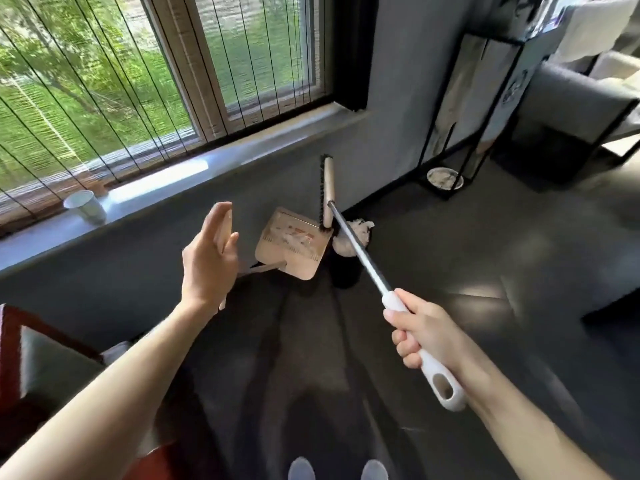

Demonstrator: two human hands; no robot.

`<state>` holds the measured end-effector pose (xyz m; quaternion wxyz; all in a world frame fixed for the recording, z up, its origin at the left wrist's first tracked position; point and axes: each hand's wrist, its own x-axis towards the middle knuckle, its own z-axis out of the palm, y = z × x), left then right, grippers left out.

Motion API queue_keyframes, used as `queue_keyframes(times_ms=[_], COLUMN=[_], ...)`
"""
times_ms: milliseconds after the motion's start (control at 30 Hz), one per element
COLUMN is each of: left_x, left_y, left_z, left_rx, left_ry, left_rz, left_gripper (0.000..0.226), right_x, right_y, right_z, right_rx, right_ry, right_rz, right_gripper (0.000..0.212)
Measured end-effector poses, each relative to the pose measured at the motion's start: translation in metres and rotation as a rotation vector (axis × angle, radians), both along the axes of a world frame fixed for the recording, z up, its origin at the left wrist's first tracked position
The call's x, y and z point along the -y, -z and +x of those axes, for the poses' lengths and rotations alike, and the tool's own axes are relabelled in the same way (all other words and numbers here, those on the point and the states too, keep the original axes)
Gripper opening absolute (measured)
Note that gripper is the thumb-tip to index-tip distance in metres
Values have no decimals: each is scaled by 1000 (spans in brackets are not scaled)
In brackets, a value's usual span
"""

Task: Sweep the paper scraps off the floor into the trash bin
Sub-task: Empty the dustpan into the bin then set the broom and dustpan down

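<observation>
Paper scraps [294, 237] lay in a dustpan [304, 270] at ten o'clock from the trash bin [344, 273]. The right hand [426, 334] clenched the broom [358, 249]; the left hand [204, 268] was flat and unclenched.

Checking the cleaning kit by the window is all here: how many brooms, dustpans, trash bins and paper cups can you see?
Broom: 1
Dustpan: 1
Trash bin: 1
Paper cup: 1
Total: 4
</observation>
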<state>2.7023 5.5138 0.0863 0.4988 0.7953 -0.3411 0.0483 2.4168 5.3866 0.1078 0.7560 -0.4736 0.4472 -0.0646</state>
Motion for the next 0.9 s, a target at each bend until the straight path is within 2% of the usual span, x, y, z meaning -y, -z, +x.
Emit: queue_keyframes(times_ms=[100, 167, 267, 400, 533, 633, 733, 800, 867, 900], left_x=[18, 34, 60, 97, 132, 158, 172, 176, 178, 180], left_y=[-19, -33, -50, -57, -29, -5, 7, 10, 12, 11], left_z=[5, 5, -1, -18, -44, -49, -52, -58, -67, -70], left_rx=[42, 82, 258, 521, 876, 933, 975, 1003, 913, 810], left_ry=[44, 70, 175, 355, 553, 645, 802, 904, 965, 990], left_rz=[-15, 3, 86, 315, 564, 717, 886, 732, 502, 538], left_gripper=[58, 57, 50, 57, 76, 79, 71, 59, 50, 51], right_x=[7, 16, 26, 42, 49, 49, 48, 48, 50, 52], right_y=[1, -2, -8, -17, -17, -17, -17, -15, -13, -12], right_z=[-15, -26, -44, -72, -105, -128, -141, -145, -148, -149], right_rx=[43, 67, 94, 141, 167, 208, 167, 136, 123, 122], right_ry=[99, 135, 186, 260, 314, 380, 419, 437, 449, 456], right_rz=[-45, -40, -44, -39, -30, 11, -24, -52, -46, -39], right_gripper=[53, 51, 56, 57, 56, 58, 59, 59, 59, 60])
